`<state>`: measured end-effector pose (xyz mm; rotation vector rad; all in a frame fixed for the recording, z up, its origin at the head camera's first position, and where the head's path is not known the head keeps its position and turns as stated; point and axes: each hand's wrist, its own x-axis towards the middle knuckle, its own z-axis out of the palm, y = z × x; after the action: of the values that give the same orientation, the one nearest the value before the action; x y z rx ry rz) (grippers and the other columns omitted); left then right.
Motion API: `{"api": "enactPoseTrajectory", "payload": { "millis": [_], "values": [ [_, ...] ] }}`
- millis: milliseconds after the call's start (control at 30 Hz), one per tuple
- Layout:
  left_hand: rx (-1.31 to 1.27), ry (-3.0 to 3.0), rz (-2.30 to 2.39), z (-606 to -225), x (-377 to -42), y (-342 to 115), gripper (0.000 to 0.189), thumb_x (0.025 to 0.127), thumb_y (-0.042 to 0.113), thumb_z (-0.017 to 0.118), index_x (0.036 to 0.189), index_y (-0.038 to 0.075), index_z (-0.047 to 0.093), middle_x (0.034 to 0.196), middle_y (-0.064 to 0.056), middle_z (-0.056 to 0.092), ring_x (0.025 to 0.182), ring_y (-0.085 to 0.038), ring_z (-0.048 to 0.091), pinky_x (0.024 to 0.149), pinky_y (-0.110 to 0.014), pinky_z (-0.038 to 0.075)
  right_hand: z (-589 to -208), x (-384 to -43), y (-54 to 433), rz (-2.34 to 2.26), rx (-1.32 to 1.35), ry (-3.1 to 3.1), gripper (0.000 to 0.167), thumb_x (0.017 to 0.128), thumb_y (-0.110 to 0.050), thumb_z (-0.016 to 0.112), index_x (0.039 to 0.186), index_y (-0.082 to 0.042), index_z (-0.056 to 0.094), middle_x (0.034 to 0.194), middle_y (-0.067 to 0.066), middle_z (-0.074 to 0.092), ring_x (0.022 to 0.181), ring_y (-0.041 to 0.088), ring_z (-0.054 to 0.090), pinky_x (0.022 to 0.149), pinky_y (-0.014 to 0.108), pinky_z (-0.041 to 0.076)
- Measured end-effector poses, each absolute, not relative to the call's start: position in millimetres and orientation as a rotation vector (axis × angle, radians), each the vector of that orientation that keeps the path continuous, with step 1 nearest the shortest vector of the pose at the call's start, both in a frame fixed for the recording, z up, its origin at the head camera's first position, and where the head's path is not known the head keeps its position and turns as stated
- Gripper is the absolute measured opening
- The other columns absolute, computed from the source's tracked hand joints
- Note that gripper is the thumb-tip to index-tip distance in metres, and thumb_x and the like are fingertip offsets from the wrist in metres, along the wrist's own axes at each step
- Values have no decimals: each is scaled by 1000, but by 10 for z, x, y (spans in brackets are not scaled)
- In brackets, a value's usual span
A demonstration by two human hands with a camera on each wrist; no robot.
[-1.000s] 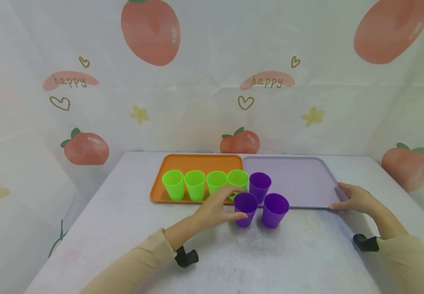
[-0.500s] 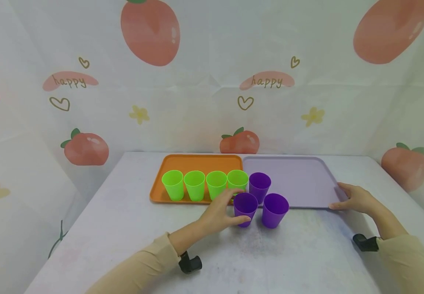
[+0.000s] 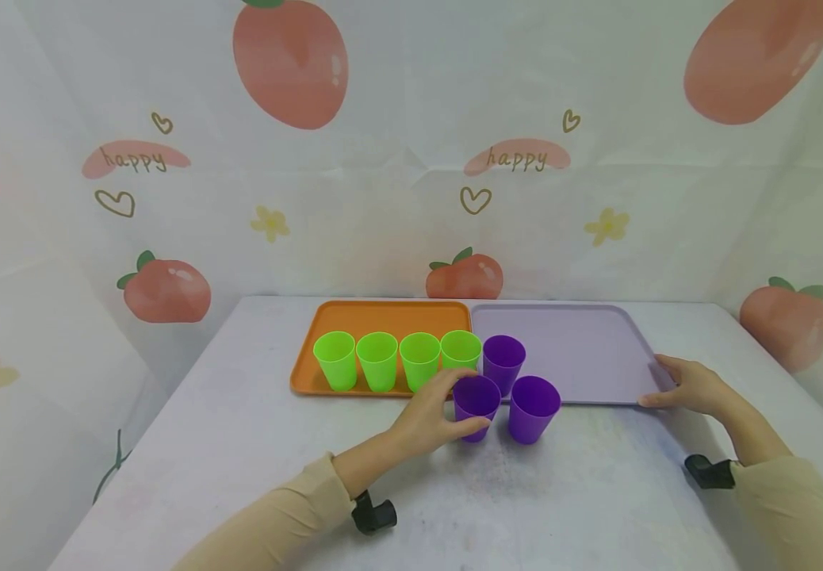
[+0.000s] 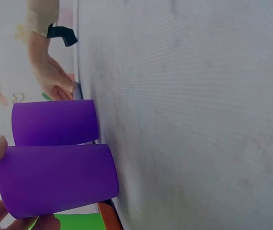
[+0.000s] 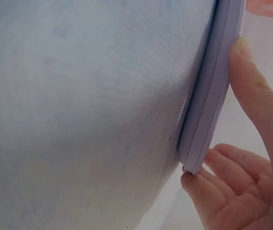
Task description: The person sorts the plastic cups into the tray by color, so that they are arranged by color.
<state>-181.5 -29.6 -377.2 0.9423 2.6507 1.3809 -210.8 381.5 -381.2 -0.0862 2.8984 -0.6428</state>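
My left hand [image 3: 431, 414] curves around the front-left purple cup [image 3: 474, 398], which stands upright on the table. In the left wrist view, the thumb lies against this cup [image 4: 57, 179] near its rim, with the other fingers on its opposite side. Just to the right stands a second purple cup [image 3: 533, 410]. Behind them, a third purple cup [image 3: 503, 361] is on the left front part of the lilac tray [image 3: 561, 349]. My right hand [image 3: 693, 387] grips that tray's front right corner; the right wrist view shows thumb and fingers at its rim [image 5: 210, 91].
An orange tray [image 3: 390, 316] touches the lilac tray's left side. Along its front sits a row of several green cups, the rightmost green cup [image 3: 461, 349] close to the purple ones. A printed cloth [image 3: 376, 198] hangs behind the white table [image 3: 526, 515].
My left hand has shifted slightly right and closed in around the front-left purple cup. The cups, trays and my right hand have stayed in place.
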Motion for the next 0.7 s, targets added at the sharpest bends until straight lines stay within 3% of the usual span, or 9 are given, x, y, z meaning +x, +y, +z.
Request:
{"api": "enactPoseTrajectory", "payload": {
  "millis": [700],
  "values": [
    [930,2666,1384,-3706,-1814,-295,54,78,23,74,125,9,51,122,-4,58,109,-16,57,91,-26,52,-3803,-2101,3812,-625,-78,2906,106,69,-41,78,134,23,23,132,47,27,122,61,27,97,69,30]
  ]
}}
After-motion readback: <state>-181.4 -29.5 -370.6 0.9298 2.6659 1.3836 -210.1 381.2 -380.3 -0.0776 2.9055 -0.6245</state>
